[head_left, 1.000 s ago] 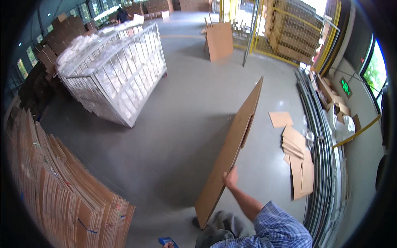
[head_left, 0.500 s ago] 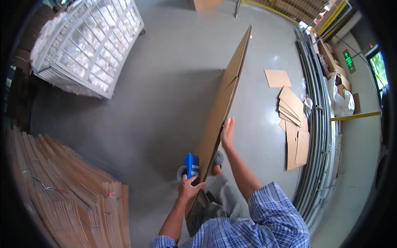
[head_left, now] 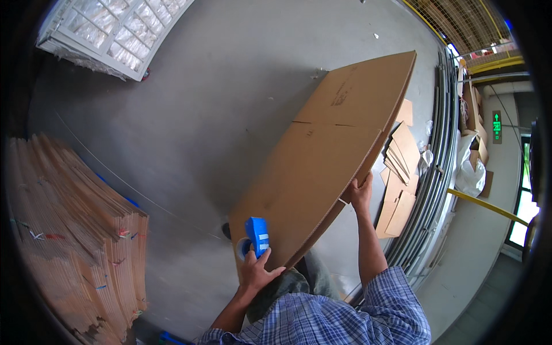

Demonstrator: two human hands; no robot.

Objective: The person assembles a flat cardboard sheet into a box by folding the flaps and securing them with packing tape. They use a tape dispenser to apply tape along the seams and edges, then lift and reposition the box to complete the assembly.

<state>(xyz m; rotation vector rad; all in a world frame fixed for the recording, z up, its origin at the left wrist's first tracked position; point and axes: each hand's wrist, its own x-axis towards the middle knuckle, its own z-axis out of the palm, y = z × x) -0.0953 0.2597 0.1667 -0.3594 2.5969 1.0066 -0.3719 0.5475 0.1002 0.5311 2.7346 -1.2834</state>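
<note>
A large flattened cardboard box (head_left: 322, 167) stands tilted in front of me, its broad brown face turned to the left. My right hand (head_left: 361, 195) is closed on its right edge, with the fingers partly hidden by the board. Down at the near end, my left hand (head_left: 257, 275) grips a blue tape dispenser (head_left: 257, 234) and lies against the board, thumb at the near edge. A roll of tape (head_left: 244, 247) shows at the dispenser's left side.
Stacked flat cardboard (head_left: 86, 241) stands at the lower left. A white wire cage (head_left: 115, 34) full of plastic-wrapped goods is at the far left. Loose cardboard pieces (head_left: 397, 201) lie right of the box, beside long metal pipes (head_left: 440, 149) along the wall.
The box has swung from nearly edge-on to showing its broad face, its far end moving right. My right hand has moved right with its edge and closed on it. My left hand keeps the dispenser.
</note>
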